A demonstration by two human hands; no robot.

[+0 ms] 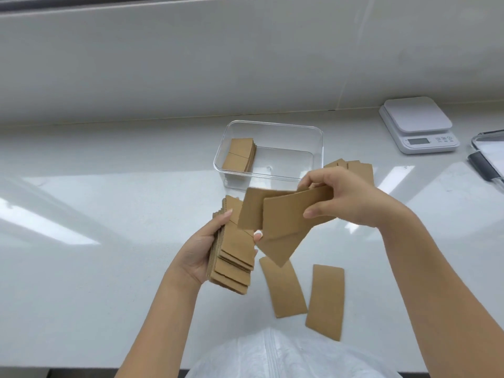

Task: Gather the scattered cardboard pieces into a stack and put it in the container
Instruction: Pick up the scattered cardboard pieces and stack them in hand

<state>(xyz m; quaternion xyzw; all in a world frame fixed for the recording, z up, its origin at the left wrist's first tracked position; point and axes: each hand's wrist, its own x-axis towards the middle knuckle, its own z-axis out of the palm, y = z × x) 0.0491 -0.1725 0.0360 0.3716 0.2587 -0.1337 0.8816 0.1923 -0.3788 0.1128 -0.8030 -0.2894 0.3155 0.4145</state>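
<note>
Cardboard pieces in several groups across white bench point(109, 268). Nearest: white garment point(272, 356) at bottom edge of view, zip down the middle. Just beyond, two loose pieces flat on bench, side by side, close but apart: left one point(283, 287) slightly curved and tilted, right one point(326, 301) straighter, near end close to bench edge.

Left hand point(199, 252) closed around stack point(233, 249), held above bench, palm at stack's left side, thumb across upper left edge, a fingertip showing at right edge. Stack uneven; near ends of layers stepped.

Right hand point(346, 200) closed on small bundle point(283, 216), thumb on front face, fingers over top edge. At least two pieces in it, fanned and tilted, lower corner pointing down toward loose left piece. Bundle overlaps stack's upper right in view; contact between them not clear.

Behind right hand: further pieces point(351, 166) on bench, mostly hidden, only far ends showing, just right of container point(272, 126).

Container: clear, rectangular, open top, standing on bench beyond both hands. Small pile point(240, 155) inside at left end; right part bare.

Farther right: white scale point(420, 124) near back wall. At right edge of view, clear lid point(488, 151) with dark clip, partly cut off.
</note>
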